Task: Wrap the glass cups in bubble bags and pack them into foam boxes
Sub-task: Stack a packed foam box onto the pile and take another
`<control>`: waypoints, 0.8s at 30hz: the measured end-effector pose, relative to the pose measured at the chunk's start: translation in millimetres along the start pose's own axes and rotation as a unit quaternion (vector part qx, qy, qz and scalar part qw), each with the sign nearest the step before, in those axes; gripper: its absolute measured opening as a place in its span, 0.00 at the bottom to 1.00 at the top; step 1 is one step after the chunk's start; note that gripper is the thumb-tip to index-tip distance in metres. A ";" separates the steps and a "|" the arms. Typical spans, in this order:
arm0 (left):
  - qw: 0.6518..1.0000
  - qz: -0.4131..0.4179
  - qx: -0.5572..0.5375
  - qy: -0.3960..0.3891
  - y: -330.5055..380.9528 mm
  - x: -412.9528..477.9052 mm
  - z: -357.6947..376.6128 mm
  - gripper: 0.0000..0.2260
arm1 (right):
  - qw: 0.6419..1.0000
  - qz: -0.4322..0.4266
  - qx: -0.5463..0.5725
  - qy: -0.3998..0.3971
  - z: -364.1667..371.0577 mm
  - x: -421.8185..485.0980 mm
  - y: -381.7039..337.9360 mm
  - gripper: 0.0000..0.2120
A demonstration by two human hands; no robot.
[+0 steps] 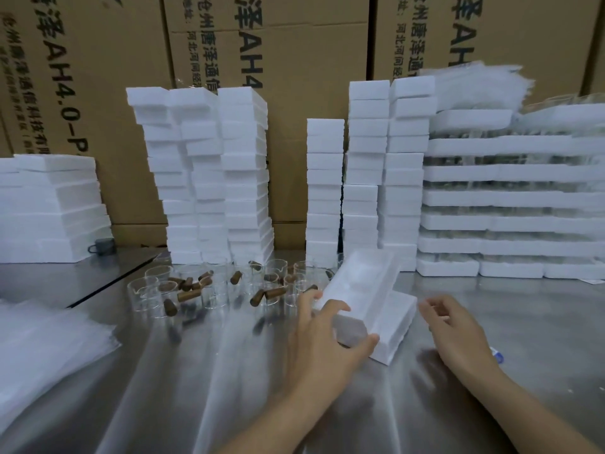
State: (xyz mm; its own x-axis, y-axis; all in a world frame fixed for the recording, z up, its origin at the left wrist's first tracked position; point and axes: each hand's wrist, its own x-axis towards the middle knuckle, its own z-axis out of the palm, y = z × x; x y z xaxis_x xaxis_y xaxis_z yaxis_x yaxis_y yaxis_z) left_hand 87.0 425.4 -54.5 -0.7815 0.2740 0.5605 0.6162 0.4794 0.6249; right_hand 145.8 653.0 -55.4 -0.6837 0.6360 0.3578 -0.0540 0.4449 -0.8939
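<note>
Foam box (363,286) held over seemingly steel table (212,388), cartons (294,103) behind

At the foam box's (366,283) left end, the left grip (322,335) is a bare hand, uncovered past the wrist; right of the box, the right grip (455,329) looks the same.

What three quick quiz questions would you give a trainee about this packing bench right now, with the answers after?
1. True or false: the right hand grips the open foam box.
2. Pick one. The glass cups stand: A) unwrapped on the metal table; B) inside the open foam box; C) on the floor.
3. Short answer: which hand grips the box's near end?

Key: 1 false, it hovers beside the box holding nothing; 2 A; 3 the left hand.
</note>
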 end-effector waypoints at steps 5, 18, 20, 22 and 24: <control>0.994 0.079 0.049 0.059 2.4 3.3 -0.6 0.26 | 0.989 0.011 0.138 -0.047 17.6 -13.3 -38.1 0.19; 0.996 0.042 0.007 -0.079 -22.7 5.6 13.7 0.29 | 0.989 0.113 0.050 0.088 -40.2 24.9 -12.1 0.28; 0.996 0.029 0.026 -0.080 -30.6 8.9 14.1 0.21 | 0.986 0.158 -0.024 0.056 -54.7 30.1 -0.3 0.26; 0.996 0.020 0.011 -0.090 -31.7 9.3 16.3 0.16 | 0.979 0.182 -0.089 0.010 -60.5 32.5 7.1 0.22; 0.994 0.027 -0.007 -0.103 -30.6 8.4 20.0 0.14 | 0.975 0.178 -0.128 -0.018 -59.5 32.1 6.5 0.17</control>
State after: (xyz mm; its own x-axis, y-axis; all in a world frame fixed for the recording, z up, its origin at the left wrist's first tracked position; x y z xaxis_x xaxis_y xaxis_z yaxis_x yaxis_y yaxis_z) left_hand 59.6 429.8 -79.9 -0.7503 0.4641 0.4709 0.6575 0.4490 0.6051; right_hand 166.7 713.8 -33.7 -0.6514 0.7583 0.0236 0.3722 0.3466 -0.8610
